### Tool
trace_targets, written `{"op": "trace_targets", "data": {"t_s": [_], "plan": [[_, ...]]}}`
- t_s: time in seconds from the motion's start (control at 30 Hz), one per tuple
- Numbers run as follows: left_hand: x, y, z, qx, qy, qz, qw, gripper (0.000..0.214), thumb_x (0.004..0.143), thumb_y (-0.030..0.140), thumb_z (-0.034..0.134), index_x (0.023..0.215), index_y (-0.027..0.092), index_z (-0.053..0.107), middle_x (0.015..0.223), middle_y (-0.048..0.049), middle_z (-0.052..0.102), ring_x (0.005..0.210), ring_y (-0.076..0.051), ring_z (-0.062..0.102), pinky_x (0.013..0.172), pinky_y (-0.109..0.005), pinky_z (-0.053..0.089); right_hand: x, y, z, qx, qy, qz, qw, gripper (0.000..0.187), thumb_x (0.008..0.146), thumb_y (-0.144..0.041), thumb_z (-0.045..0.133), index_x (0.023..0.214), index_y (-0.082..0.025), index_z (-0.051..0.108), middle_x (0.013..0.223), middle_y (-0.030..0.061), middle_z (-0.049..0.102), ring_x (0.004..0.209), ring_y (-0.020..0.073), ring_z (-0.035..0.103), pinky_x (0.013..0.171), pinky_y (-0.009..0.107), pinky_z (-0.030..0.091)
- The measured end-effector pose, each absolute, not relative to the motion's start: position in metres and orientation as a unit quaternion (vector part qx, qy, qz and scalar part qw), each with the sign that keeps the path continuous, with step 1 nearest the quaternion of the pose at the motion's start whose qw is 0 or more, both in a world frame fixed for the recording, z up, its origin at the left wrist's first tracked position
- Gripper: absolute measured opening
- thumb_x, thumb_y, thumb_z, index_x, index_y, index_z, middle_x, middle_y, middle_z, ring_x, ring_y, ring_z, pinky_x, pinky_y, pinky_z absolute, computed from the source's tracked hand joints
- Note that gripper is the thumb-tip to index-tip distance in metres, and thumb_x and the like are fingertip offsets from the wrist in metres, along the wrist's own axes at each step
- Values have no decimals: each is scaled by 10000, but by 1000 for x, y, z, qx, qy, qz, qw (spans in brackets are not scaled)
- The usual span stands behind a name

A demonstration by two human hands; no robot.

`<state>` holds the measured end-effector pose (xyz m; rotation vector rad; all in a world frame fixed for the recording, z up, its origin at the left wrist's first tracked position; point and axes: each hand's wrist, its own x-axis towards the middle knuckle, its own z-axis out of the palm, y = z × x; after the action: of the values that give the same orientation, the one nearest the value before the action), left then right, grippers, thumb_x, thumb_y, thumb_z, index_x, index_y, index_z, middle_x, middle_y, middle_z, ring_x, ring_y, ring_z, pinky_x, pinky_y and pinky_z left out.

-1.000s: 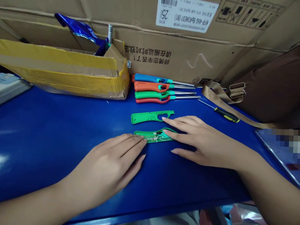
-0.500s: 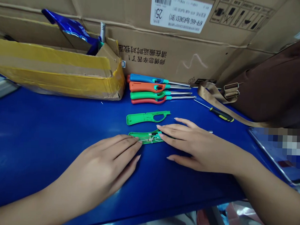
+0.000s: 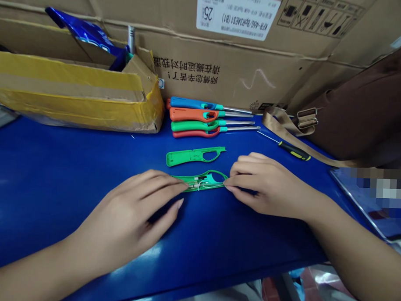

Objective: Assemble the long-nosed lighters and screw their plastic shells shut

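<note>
An opened green lighter half [image 3: 206,186] lies on the blue table, with a turquoise trigger [image 3: 214,179], thin white wire and small inner parts showing in it. My left hand [image 3: 135,209] presses its joined fingers onto the left end, covering it; the thumb stands apart from the shell. Thumb and fingertips of my right hand [image 3: 265,183] are pinched at the right end, by the trigger guard; the exact part between them is hidden. Just behind lies the matching green shell half [image 3: 180,157], inner side up and untouched.
Several whole lighters [image 3: 195,115] lie stacked behind. A black-yellow screwdriver [image 3: 294,150] rests at right, near a tan strap [image 3: 277,122], a brown bag [image 3: 363,108] and a tablet-like device [image 3: 353,199]. A yellow-taped box [image 3: 90,111] stands left, before large cardboard [image 3: 268,82].
My right hand has drawn back to the right and curled from spread fingers into a pinch at the lighter's right end, uncovering the trigger. My left hand stays on the left end.
</note>
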<state>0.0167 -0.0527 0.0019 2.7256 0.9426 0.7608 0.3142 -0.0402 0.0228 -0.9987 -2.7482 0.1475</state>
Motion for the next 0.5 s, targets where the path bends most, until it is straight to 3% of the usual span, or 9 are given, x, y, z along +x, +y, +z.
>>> {"op": "trace_targets", "data": {"t_s": [0.13,0.27,0.5], "plan": [[13,-45,2,874,371,288,129,195,955,268,619,1138,217,666,1067,-22,742,976,-180,699,861,-306,570,314,-41,24,-335,-935,39,112,231,1015,-249,521,882,-196,703,822,19,658,789,160,550,765,344,364],[11,-46,3,884,374,268,78,178,942,288,624,1107,224,649,1070,-21,761,959,-212,719,854,-366,577,314,-42,26,-333,-935,41,112,246,1015,-246,518,864,-199,707,780,11,640,762,156,539,755,341,357],[9,-60,10,896,384,218,-36,267,976,311,569,1224,216,605,1040,-53,780,957,-286,735,785,-467,575,316,-39,24,-341,-927,4,154,183,991,-237,556,952,-197,730,811,22,666,747,163,539,718,339,354]]}}
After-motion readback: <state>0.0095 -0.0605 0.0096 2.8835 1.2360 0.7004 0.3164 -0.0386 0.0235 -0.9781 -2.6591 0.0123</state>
